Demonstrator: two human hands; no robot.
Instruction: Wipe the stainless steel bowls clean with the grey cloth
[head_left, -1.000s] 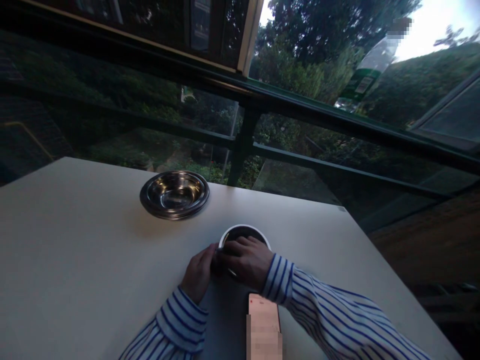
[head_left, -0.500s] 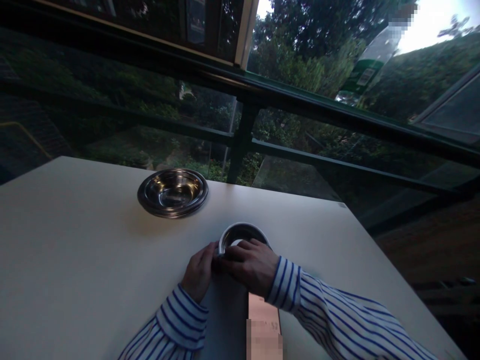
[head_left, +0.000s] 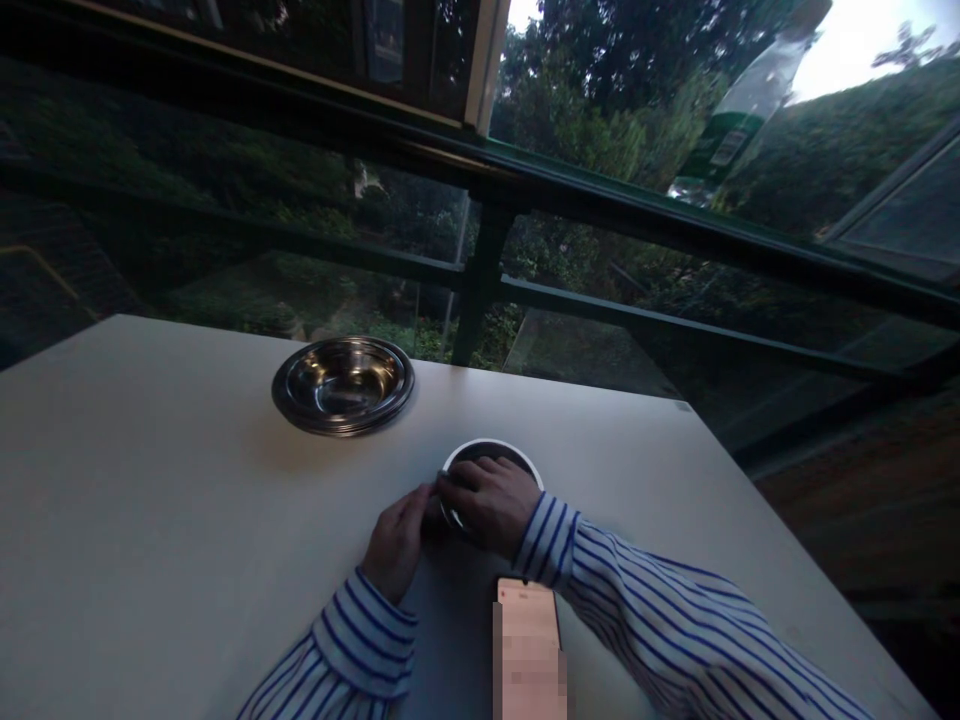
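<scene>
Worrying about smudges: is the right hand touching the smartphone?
No, a strip of white tabletop shows between the right hand and the smartphone.

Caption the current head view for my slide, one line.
Left hand beside a round container, right hand over its opening; phone nearby, stacked metal bowls farther back.

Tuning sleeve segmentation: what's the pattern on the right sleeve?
The right sleeve is striped, blue on white; best seen in the head view.

A dark railing (head_left: 484,262) backs the white table (head_left: 187,510).
</scene>
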